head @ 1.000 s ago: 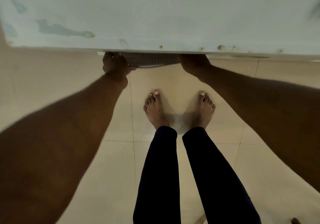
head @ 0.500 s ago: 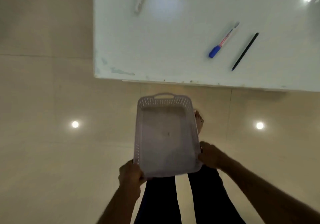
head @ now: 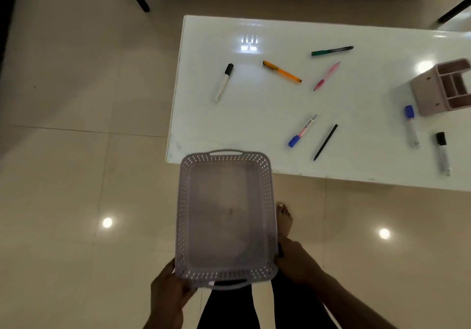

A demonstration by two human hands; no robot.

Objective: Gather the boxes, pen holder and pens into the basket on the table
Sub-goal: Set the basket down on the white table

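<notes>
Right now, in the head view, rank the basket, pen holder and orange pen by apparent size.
1. basket, though nearness to the camera inflates it
2. pen holder, partly cut off at the frame edge
3. orange pen

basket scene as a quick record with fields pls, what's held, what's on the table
basket: empty, held over the floor, far end at the table corner
left hand: grips near left corner
right hand: grips near right side
on table: eight pens and markers, loose
pen holder: pink, empty, at right edge of view
boxes: none in view
</notes>
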